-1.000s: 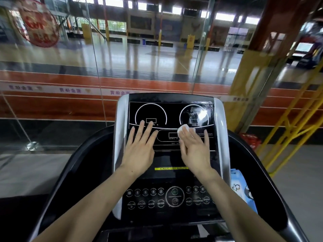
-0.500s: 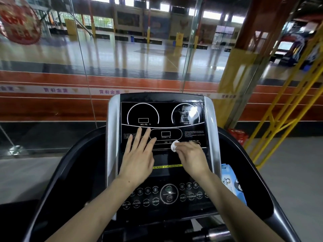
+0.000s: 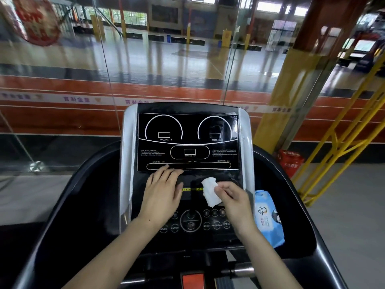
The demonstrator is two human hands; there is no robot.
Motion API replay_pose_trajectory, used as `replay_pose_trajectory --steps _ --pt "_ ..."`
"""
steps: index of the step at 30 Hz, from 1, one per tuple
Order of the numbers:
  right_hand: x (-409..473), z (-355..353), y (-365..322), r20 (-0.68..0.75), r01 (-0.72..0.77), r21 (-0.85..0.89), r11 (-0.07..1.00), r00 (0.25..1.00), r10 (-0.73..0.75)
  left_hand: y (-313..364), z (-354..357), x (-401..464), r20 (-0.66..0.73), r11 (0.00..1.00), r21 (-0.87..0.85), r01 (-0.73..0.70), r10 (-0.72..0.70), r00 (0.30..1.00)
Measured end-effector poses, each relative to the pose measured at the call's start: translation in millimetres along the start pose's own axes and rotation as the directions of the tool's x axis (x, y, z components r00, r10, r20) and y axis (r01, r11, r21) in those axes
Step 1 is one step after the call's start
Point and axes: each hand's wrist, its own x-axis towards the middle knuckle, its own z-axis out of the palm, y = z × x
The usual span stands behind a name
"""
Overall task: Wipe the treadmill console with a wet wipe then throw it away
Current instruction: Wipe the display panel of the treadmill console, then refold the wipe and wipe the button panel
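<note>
1. Your right hand (image 3: pixel 234 202) pinches a crumpled white wet wipe (image 3: pixel 210 190) between thumb and curled fingers, holding it against the dark band of the treadmill console (image 3: pixel 187 142) just below the display panel.
2. Your left hand (image 3: pixel 163 191) lies flat on the console with its fingers straight and together, gripping nothing; the fingertips reach the lower edge of the display panel (image 3: pixel 187 126).
3. You have the wipe over a yellow warning strip (image 3: pixel 191 189), which shows between your two hands.
4. Below your hands sits the button cluster (image 3: pixel 190 221), with labels such as MODE, ENTER, RESET, PROGRAM and SPEED readable.
5. Just right of the console, a blue wet-wipe pack (image 3: pixel 267 217) rests on the black side tray (image 3: pixel 291 205), close beside your right wrist.
6. Beyond the console you face a glass wall (image 3: pixel 83 69), with a red bag (image 3: pixel 290 161) and yellow railing (image 3: pixel 343 142) to the right.
</note>
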Motion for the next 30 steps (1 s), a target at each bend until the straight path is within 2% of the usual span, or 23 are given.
replay_pose_trajectory --steps 3,6,8,11,14,19,24,30 --pt "-6 -10 3 0.001 -0.115 0.17 0.979 0.993 0.117 26 -2 -9 0.048 0.946 -0.29 0.144 -0.136 0.99" --pt "-17 -21 1 0.078 -0.199 0.36 0.911 0.98 0.183 54 1 -24 0.152 0.79 -0.553 0.265 -0.217 0.964" --pt "-25 -28 -1 0.142 -0.23 0.419 0.878 0.972 0.187 72 6 -33 0.233 0.649 -0.678 0.345 -0.256 0.938" --pt "-36 -38 -1 0.169 -0.216 0.395 0.893 0.972 0.161 95 15 -44 0.343 0.454 -0.754 0.475 -0.346 0.873" --pt "-46 -48 3 0.149 -0.16 0.283 0.946 0.981 0.121 104 22 -58 0.36 0.346 -0.791 0.505 -0.405 0.84" --pt "-59 -58 12 0.147 -0.123 0.124 0.985 0.984 0.104 106 25 -76 0.342 0.317 -0.799 0.512 -0.461 0.819" --pt "-59 -68 16 0.166 -0.149 0.061 0.987 0.976 0.138 114 27 -84 0.272 0.366 -0.805 0.467 -0.472 0.839" --pt "-57 -74 13 0.188 -0.18 0.138 0.974 0.97 0.153 116 28 -86 0.249 0.406 -0.794 0.452 -0.462 0.851"
